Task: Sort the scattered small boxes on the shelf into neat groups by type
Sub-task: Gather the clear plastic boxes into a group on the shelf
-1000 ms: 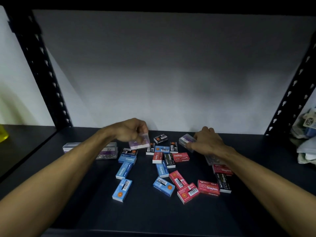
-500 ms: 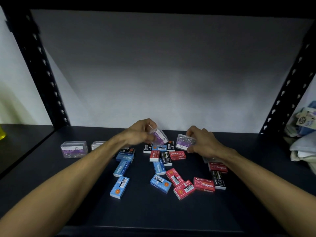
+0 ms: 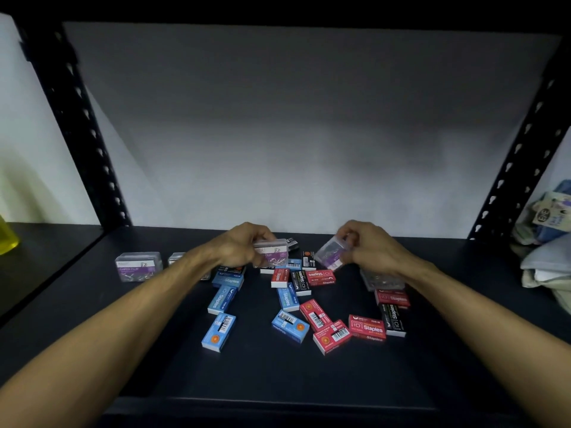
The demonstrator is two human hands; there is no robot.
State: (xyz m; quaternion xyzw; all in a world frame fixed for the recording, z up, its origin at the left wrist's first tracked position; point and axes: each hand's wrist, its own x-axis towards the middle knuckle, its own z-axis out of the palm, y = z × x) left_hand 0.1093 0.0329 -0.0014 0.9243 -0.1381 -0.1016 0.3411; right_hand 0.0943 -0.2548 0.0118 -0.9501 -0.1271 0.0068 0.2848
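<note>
Left hand (image 3: 239, 248) gripping clear clip box (image 3: 272, 253), right hand (image 3: 367, 247) gripping tilted clear box (image 3: 330, 254), blue, red, black staple boxes (image 3: 367, 327) scattered on dark shelf (image 3: 278, 375), clip box (image 3: 139, 266) far left

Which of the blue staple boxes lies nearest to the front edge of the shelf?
The blue box at the lower left of the scatter, barcode side up. It lies alone, apart from the other blue boxes farther back.

You look into a dim scene: the back wall (image 3: 309, 134) catches soft light, while the dark shelf (image 3: 278, 375) swallows detail. The wide lens bows the side posts (image 3: 77, 118). Both hands seem slightly motion-blurred, and print on far boxes is unreadable.
</note>
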